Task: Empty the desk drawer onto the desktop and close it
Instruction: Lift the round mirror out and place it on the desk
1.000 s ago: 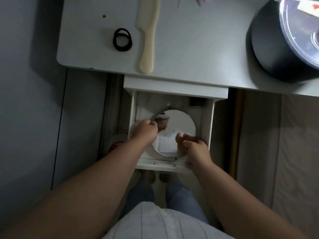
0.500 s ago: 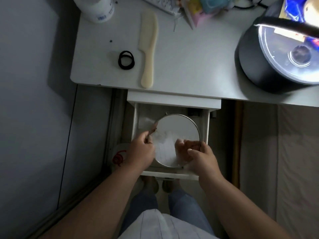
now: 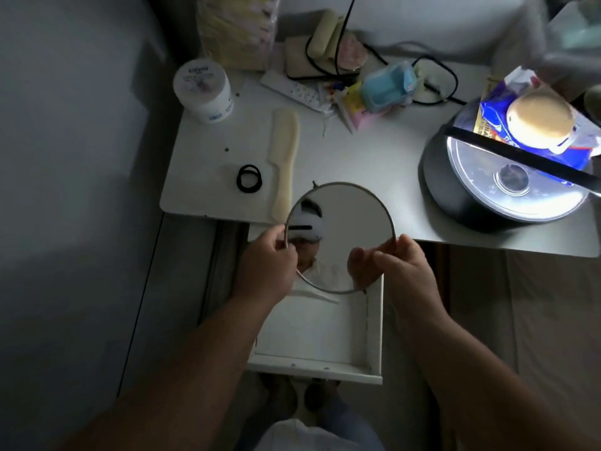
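— Knees and a striped white shirt hem sit nearest, at the bottom edge. What comes next?

— An open white desk drawer (image 3: 374, 336), pulled out toward the person. Its floor looks bare apart from a pale flat strip (image 3: 317, 296) lying across it near the hands.

— And the hands?

— Both are closed on a round metal-rimmed mirror (image 3: 354, 229). The left hand (image 3: 265, 268) pinches the rim at the lower left with thumb and fingers; the right hand (image 3: 400, 271) grips the lower right edge, thumb on the glass side. The mirror is up off the drawer, tilted, its upper half over the front edge of the white desktop (image 3: 357, 164).

— Anything showing in the glass?

— A white headset is reflected at its left side.

— What lies on the desk beyond it?

— Just left of the mirror, a cream comb (image 3: 284, 161) lies lengthwise, and two black hair ties (image 3: 249, 178) rest beside it, near but apart. To the right stands a dark round appliance with a shiny lid (image 3: 507, 187), a blue snack bag (image 3: 507, 122) and a round tan bun (image 3: 540, 120) sitting on top; the bag's print is too blurred to read.

— Farther back?

— A white jar (image 3: 203, 89) at the left rear corner has lettering on its lid and side, unreadable. Behind the comb are a white remote (image 3: 292, 89), a packet of blue face masks (image 3: 387, 86), black cables (image 3: 435, 83) and a yellowish bag (image 3: 240, 27).
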`<state>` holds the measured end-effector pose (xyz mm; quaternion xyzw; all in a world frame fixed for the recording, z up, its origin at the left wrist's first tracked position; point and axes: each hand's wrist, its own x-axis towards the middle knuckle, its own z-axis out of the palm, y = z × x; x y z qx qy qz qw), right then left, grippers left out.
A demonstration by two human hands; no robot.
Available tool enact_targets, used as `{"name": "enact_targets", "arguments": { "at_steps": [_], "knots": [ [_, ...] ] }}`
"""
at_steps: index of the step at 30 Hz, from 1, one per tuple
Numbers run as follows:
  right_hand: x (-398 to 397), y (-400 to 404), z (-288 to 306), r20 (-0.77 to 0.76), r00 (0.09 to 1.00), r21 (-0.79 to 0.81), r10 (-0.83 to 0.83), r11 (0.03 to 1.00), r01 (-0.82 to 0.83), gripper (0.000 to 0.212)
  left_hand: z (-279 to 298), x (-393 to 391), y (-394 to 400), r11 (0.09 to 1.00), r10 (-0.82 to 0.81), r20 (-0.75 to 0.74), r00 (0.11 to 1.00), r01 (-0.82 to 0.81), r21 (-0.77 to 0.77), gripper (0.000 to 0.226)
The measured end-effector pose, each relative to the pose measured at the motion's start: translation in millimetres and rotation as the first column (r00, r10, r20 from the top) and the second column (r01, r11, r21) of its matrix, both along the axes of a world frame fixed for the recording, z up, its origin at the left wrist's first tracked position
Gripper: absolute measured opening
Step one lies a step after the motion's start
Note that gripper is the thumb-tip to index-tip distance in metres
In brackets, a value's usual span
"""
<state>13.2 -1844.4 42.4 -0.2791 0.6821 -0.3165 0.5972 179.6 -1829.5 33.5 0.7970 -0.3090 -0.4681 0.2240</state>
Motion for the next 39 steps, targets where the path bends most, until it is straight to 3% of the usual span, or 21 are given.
{"name": "enact_targets", "arguments": {
  "at_steps": [5,16,19,22,26,34,37,39],
  "knots": [
    [1.3,-54.6,0.2,-0.127,0.992,-0.046,0.003,0.999,-0.009,0.016,-14.4,-6.0,-51.3,0.998,-0.058,0.024,0.998,0.059,-0.028,0.045],
    [4.2,-106.7,-23.2,-0.327,0.939,0.01,0.102,0.994,-0.105,0.012,-25.6,-10.0,-90.4,0.987,-0.159,0.132,0.978,0.155,0.034,0.013],
    [4.8,-113.8,-26.6,-0.348,0.93,0.014,0.118,0.993,-0.121,0.016,-24.8,-10.2,-95.3,0.986,-0.156,0.112,0.981,0.148,0.07,0.022],
    [6.7,-119.2,-25.5,-0.38,0.914,0.016,0.141,0.989,-0.146,0.018,-24.4,-11.0,-99.5,0.983,-0.168,0.119,0.979,0.157,0.094,0.016],
    [7.9,-125.6,-26.3,-0.406,0.898,0.028,0.171,0.984,-0.174,0.035,-27.5,-9.3,-104.7,0.979,-0.186,0.141,0.972,0.171,0.111,0.025],
    [9.5,-135.0,-26.6,-0.429,0.88,0.015,0.206,0.975,-0.221,0.034,-31.0,-9.2,-107.1,0.978,-0.202,0.162,0.966,0.19,0.091,0.022],
    [6.9,-132.4,-27.3,-0.407,0.892,0.01,0.195,0.978,-0.209,0.027,-32.0,-9.0,-104.7,0.988,-0.145,0.113,0.983,0.137,0.078,0.026],
    [4.0,-127.0,-29.3,-0.369,0.916,-0.014,0.157,0.985,-0.174,0.034,-34.4,-9.0,-101.4,0.997,-0.066,0.027,0.997,0.065,0.042,0.018]
  ]
}}
